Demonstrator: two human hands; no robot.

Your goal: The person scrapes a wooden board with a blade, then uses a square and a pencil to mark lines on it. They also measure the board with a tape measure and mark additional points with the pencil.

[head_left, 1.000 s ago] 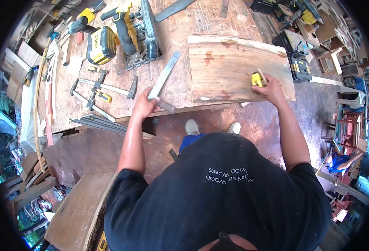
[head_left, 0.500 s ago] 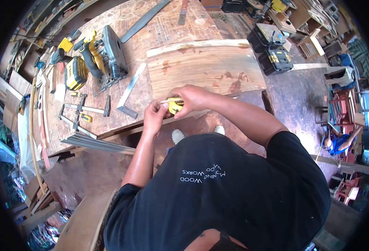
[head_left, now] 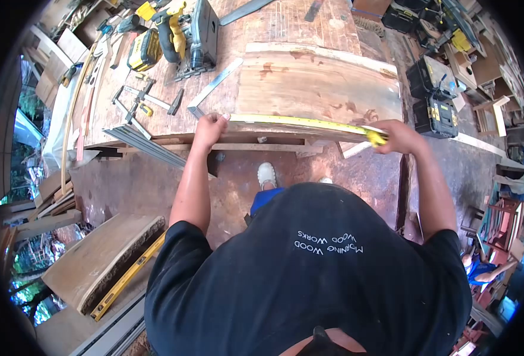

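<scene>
A yellow tape measure [head_left: 377, 137] sits in my right hand [head_left: 398, 136], whose fingers wrap around its case. Its blade [head_left: 300, 121] is drawn out along the near edge of a wide wooden board [head_left: 318, 86]. At the board's left end my left hand [head_left: 210, 129] pinches the tip of the blade. The board lies flat on the workbench and has a pale strip along its far edge and dark reddish marks. Just beyond my left hand rests a metal square [head_left: 217, 86].
A jigsaw-like yellow-and-black power tool [head_left: 181, 38] and bar clamps [head_left: 146, 98] lie on the bench's left. Black toolboxes [head_left: 434, 115] stand at right. Below left are a slab [head_left: 101, 255] and a yellow level [head_left: 128, 276]. Another person [head_left: 480, 270] is at far right.
My hands have moved apart, the right one rightward with the tape case, drawing the blade out along the board's near edge. The view has shifted, and the yellow level now shows.
</scene>
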